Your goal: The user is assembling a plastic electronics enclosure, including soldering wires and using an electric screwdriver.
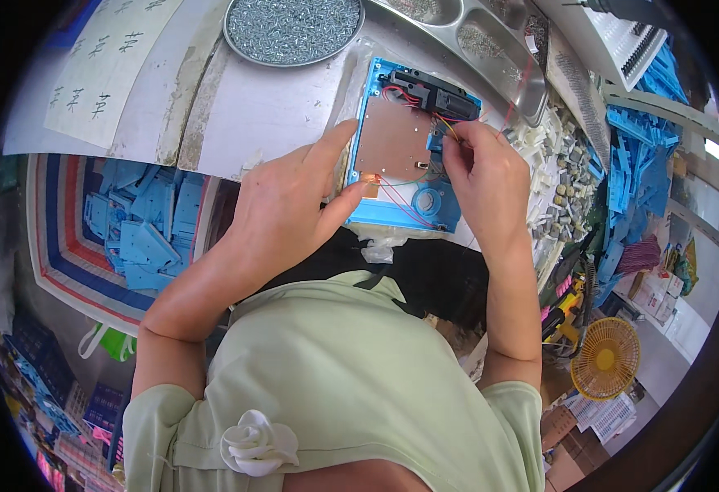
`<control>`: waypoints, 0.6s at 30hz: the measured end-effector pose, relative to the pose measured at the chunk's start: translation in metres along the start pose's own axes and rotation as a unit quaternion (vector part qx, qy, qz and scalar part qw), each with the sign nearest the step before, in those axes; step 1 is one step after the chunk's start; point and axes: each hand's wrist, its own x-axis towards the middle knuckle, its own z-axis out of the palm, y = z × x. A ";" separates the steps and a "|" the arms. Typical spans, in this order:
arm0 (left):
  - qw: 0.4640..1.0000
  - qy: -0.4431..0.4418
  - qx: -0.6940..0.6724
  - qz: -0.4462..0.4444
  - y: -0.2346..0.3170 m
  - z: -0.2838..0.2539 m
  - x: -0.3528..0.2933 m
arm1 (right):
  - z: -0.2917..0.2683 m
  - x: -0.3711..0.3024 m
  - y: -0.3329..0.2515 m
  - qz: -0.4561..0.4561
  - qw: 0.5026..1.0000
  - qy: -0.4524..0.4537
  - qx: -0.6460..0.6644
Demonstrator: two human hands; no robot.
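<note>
A shallow blue plastic case (405, 220) lies at the table's front edge, its inside facing up. Inside it sit a brown circuit board (394, 139), a long black plastic module (433, 94) along the far side and a round blue ring (427, 201) near the front right. Thin red and yellow wires run between these parts. My left hand (286, 201) grips the case's left edge, thumb over the near left corner, index finger stretched along the side. With thumb and forefinger pinched together, my right hand (491, 176) holds a thin wire (446, 125) at the board's right edge.
A round metal tray (294, 59) of small screws stands at the back. Right of it is a compartmented metal tray (458, 61). Small white and grey parts (556, 172) lie heaped at the right. A striped bag (48, 221) holds blue cases at the left; a yellow fan (605, 358) stands lower right.
</note>
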 end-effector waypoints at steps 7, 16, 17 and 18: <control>1.000 0.008 -0.028 0.010 -0.002 0.004 -0.003 | 0.014 -0.003 0.007 -0.044 0.995 0.085 -0.033; 0.999 0.003 -0.036 0.011 -0.007 0.006 -0.004 | 0.014 -0.003 0.005 -0.014 0.998 0.065 0.009; 0.999 0.005 -0.036 0.012 -0.008 0.006 -0.004 | 0.013 -0.002 0.006 -0.018 0.998 0.061 0.007; 0.999 0.007 -0.036 0.013 -0.008 0.007 -0.004 | 0.012 -0.002 0.007 -0.020 0.998 0.058 0.005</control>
